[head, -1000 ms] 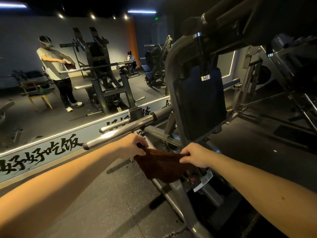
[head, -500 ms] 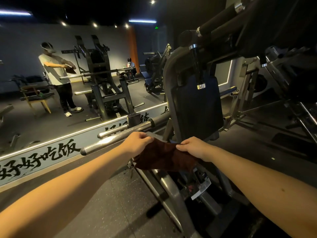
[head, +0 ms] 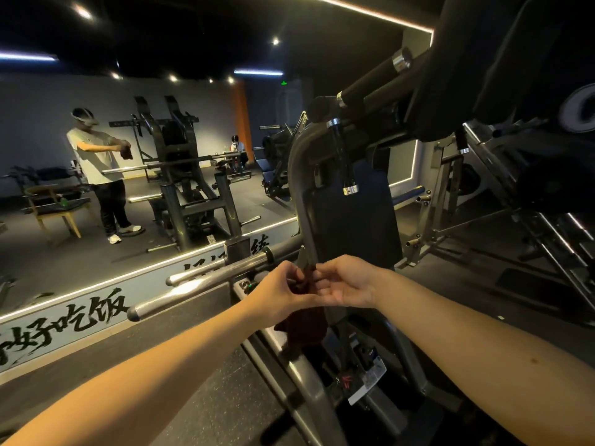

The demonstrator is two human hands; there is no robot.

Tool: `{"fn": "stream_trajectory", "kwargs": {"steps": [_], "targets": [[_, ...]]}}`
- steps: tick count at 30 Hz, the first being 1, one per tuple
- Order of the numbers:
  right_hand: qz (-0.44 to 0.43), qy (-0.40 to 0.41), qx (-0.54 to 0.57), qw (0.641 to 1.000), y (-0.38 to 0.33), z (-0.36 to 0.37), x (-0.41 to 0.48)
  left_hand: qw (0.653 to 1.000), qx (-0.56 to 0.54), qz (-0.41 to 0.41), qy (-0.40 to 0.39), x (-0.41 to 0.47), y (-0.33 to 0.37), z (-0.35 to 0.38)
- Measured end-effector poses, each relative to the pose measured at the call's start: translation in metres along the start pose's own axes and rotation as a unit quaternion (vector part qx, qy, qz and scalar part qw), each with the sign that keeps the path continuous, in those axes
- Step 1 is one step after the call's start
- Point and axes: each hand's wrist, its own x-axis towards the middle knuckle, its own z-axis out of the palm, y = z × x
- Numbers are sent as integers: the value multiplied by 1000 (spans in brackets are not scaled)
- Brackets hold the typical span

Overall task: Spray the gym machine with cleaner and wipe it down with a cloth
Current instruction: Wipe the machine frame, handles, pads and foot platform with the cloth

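Head view: both forearms reach forward from the bottom corners and meet at mid-frame. The left hand (head: 283, 292) and right hand (head: 346, 284) are pressed together, fingers curled, both pinching the cloth (head: 302, 329). The dark brown cloth is bunched, its long axis near vertical: the top end pokes up between the fingertips and the rest hangs below the wrists. It hangs in front of the gym machine (head: 297, 188), over its sloping grey beam. The right palm is turned toward the camera; the left shows its back.

Lower on the frame sits a white label (head: 367, 379), its print too small to read. Behind the hands stand a dark blue pad (head: 354, 226) and chrome bars (head: 193, 296). Farther left, a low strip reads "好吃饭" (head: 91, 315) under a mirror (head: 48, 140).
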Motion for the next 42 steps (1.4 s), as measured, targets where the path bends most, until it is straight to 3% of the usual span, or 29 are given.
{"fn": "stream_trajectory", "kwargs": {"steps": [4, 8, 9, 14, 20, 23, 28, 30, 33, 36, 38, 42], "targets": [[-33, 15, -51, 998, -3, -15, -7, 997, -4, 27, 70, 16, 6, 5], [-94, 182, -242, 948, -3, -35, -6, 994, -65, 33, 77, 30, 22, 5], [-98, 187, -261, 942, -3, -42, -5, 994, -74, 25, 72, 33, 27, 5], [-80, 48, -196, 976, -6, -63, -14, 994, -96, 32, 46, 58, 39, 0], [-150, 94, -118, 977, -37, -60, -22, 996, -37, 56, 58, 82, 66, -14], [-216, 175, -134, 951, -66, -57, -20, 993, -14, 80, 83, 101, 88, -24], [-305, 255, -113, 911, -122, -41, -35, 992, -70, 99, 40, 133, 134, -50], [-352, 282, -88, 888, -145, -27, -40, 985, -40, 139, 92, 147, 147, -63], [-427, 327, -49, 842, -174, -7, -35, 950, 11, 203, 237, 168, 163, -87], [-461, 346, 4, 817, -191, 20, -21, 912, 35, 279, 298, 192, 174, -111], [-461, 373, -33, 804, -200, 35, -6, 908, 47, 314, 275, 209, 177, -124], [-428, 446, -222, 754, -211, 60, 24, 899, 62, 380, 208, 243, 172, -141]]}}
